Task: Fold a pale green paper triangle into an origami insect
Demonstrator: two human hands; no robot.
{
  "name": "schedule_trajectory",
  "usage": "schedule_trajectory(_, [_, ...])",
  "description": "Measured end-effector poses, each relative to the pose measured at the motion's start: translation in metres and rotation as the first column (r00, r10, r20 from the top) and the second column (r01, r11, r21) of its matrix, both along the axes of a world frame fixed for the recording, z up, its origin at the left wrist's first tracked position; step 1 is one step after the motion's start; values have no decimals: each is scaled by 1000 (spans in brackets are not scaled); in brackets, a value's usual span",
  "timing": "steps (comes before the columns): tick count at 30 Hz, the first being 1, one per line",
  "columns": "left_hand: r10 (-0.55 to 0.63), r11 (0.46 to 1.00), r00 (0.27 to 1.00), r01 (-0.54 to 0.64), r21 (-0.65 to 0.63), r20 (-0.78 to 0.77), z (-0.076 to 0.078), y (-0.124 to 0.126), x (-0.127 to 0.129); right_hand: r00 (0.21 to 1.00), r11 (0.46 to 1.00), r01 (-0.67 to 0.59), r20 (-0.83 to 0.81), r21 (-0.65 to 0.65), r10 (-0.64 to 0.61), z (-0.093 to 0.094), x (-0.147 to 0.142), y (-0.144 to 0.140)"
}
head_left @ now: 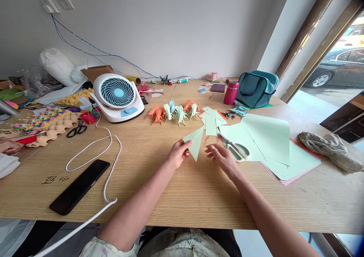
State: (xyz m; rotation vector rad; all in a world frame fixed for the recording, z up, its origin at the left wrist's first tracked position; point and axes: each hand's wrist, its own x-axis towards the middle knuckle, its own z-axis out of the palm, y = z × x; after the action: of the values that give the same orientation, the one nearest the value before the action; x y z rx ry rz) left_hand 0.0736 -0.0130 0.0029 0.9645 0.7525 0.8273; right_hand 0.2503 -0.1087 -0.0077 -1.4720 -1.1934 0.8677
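Observation:
In the middle of the head view, my left hand [179, 152] pinches a light green paper folded into a triangle [196, 146], held above the table. A little to its right, my right hand [222, 157] is apart from the paper, fingers loosely curved and spread, with nothing visible in it. Just beyond that hand lie scissors [240, 150] with pale handles, on light green sheets [267, 135]. Smaller cut green pieces [211, 124] are piled behind the hands. Folded paper figures [179, 114] in orange, green and blue stand in a row farther back.
A white fan [118, 97] stands back left, its cable looping past a black phone [80, 186]. At the back right are a pink flask [231, 93] and a teal bag [256, 90]. A crumpled cloth [331, 150] lies far right. Another person's hand [11, 147] shows at the left edge.

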Motion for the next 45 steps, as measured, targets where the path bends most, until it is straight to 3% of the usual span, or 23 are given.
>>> schedule_trajectory(3, [43,996,992,-33,-85,122,-3,-3,1,985,985,-171,12,-24,172,-1,-15,-1])
schedule_trajectory(6, [87,987,978,-59,-148,189,-6,-3,0,970,970,-237,42,-48,239,-5,-24,-1])
schedule_trajectory(12, [135,974,959,-83,-212,247,-8,-3,-1,979,979,-203,-15,-37,202,-13,-26,1])
schedule_trajectory(21, [116,977,961,-64,-206,250,-12,-5,-3,981,981,-195,6,-24,195,-15,-24,1])
schedule_trajectory(36, [149,981,951,-108,-161,270,-16,-1,-8,961,976,-211,173,-45,216,-7,-25,-2])
schedule_trajectory(45, [165,982,951,-135,-129,260,-19,-2,-8,945,972,-229,228,-45,233,-11,-25,-2])
